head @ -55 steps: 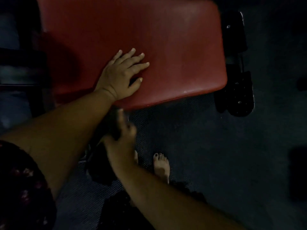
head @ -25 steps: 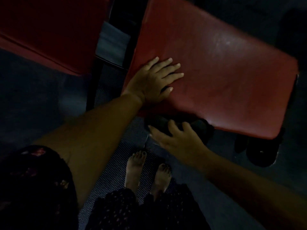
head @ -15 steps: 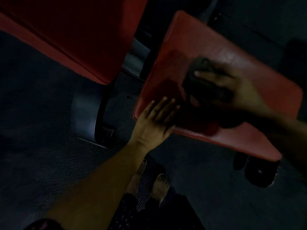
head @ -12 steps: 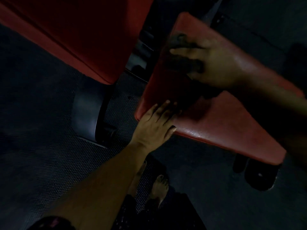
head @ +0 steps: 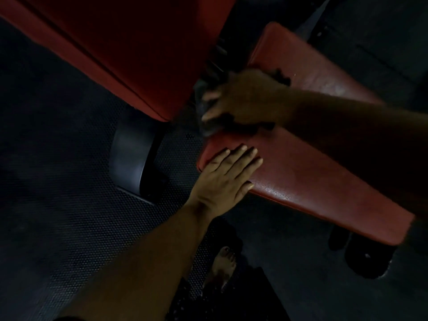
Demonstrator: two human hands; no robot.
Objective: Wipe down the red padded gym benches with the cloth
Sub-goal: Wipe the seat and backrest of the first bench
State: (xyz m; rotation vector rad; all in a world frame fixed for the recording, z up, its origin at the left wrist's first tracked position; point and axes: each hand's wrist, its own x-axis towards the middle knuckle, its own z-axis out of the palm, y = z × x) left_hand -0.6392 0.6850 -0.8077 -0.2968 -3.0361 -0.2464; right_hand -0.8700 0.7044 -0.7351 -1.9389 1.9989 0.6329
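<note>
A red padded bench seat (head: 308, 167) runs from upper middle to lower right. My left hand (head: 225, 179) lies flat on its near left corner, fingers straight. My right hand (head: 243, 100) reaches across from the right and presses a dark cloth (head: 203, 98) against the seat's left end. Its fingers curl over the cloth, which bunches out beyond the pad's edge. A second, larger red pad (head: 129, 47) slopes across the upper left, separated from the seat by a dark gap.
A black frame foot (head: 132, 161) stands on the dark textured rubber floor (head: 60, 186) under the large pad. Black frame feet (head: 368, 256) show under the seat's right end. My bare foot (head: 224, 260) stands close below the seat.
My right hand has swept the cloth leftward and nearer along the seat to its left end. My left hand stays flat on the corner. The view has shifted slightly.
</note>
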